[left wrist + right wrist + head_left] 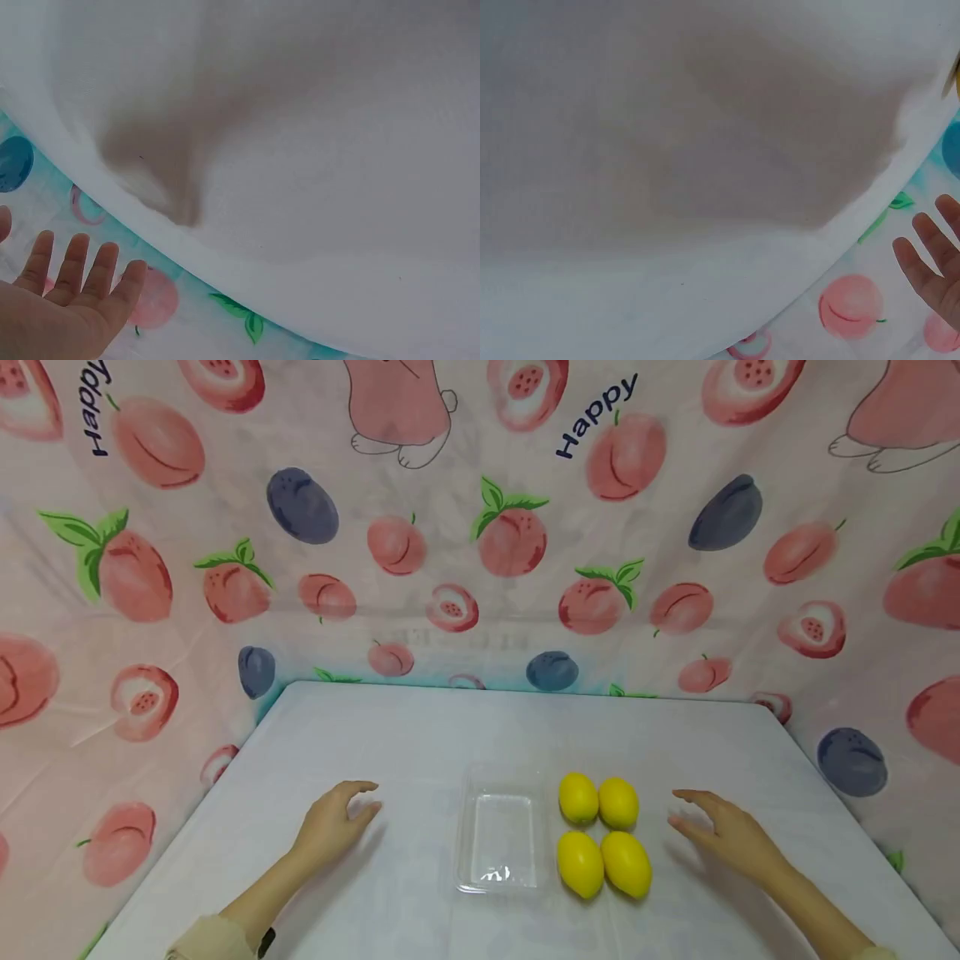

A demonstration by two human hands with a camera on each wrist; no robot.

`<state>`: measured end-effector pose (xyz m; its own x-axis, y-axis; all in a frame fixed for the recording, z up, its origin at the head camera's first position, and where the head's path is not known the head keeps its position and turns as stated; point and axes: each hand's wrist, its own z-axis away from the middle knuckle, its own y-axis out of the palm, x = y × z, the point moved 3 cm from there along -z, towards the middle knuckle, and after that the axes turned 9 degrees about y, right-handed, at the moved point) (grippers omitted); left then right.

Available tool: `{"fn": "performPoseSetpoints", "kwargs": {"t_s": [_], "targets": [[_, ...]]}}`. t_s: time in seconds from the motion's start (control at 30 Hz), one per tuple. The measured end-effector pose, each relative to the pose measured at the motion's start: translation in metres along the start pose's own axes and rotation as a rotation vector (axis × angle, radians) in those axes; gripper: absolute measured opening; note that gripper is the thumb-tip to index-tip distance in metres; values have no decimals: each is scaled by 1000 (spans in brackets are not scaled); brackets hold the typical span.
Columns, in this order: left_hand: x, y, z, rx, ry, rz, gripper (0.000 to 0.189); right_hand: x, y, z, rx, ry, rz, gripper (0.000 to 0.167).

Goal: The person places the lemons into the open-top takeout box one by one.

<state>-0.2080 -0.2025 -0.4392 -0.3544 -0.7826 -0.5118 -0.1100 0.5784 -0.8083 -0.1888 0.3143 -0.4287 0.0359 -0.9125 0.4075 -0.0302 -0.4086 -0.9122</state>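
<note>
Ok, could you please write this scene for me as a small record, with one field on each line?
surface: white table
container: clear plastic tray, nothing visible inside
fruit: four yellow lemons, two rows of two, right of the tray
left grip: holds nothing, left of the tray, fingers apart from thumb
right grip: holds nothing, right of the lemons, not touching them
background: fruit-print cloth

Table [405, 727], between left and right edges: container [504, 839]; four lemons [581, 862], two-by-two, just right of it. My left hand [332, 820] between left edge and container; my right hand [731, 835] between lemons and right edge.
</note>
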Motion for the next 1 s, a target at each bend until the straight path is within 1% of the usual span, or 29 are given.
{"fn": "performPoseSetpoints", "kwargs": {"t_s": [0.13, 0.2, 0.3, 0.4, 0.53, 0.6, 0.67, 0.73, 0.8, 0.93, 1.0], "targets": [[-3, 0, 4, 9, -34, 62, 32, 4, 0, 1, -28, 2, -96, 43], [-4, 1, 5, 15, -47, 96, 32, 5, 0, 1, -33, 17, -149, 40], [-4, 2, 7, 19, -51, 155, 32, 8, 0, 2, -34, 43, -218, 36], [-5, 3, 6, 19, -47, 197, 33, 12, -2, 2, -27, 67, -253, 35], [-8, 5, 1, 14, -59, 235, 32, 20, -4, 1, 61, 97, -360, 38], [-11, 5, -1, 12, -68, 257, 32, 24, -4, 2, 129, 125, -421, 41], [-14, 6, -3, 21, -71, 289, 31, 29, -2, 2, 183, 146, -469, 43], [-16, 7, -4, 30, -69, 321, 30, 33, -1, 3, 220, 166, -509, 44], [-19, 9, -4, 40, -63, 357, 30, 36, 1, 5, 244, 180, -546, 45], [-23, 12, -5, 58, -36, 416, 31, 40, 3, 8, 242, 207, -589, 46], [-26, 14, -5, 74, -35, 449, 31, 42, 5, 10, 248, 220, -596, 46]]}}
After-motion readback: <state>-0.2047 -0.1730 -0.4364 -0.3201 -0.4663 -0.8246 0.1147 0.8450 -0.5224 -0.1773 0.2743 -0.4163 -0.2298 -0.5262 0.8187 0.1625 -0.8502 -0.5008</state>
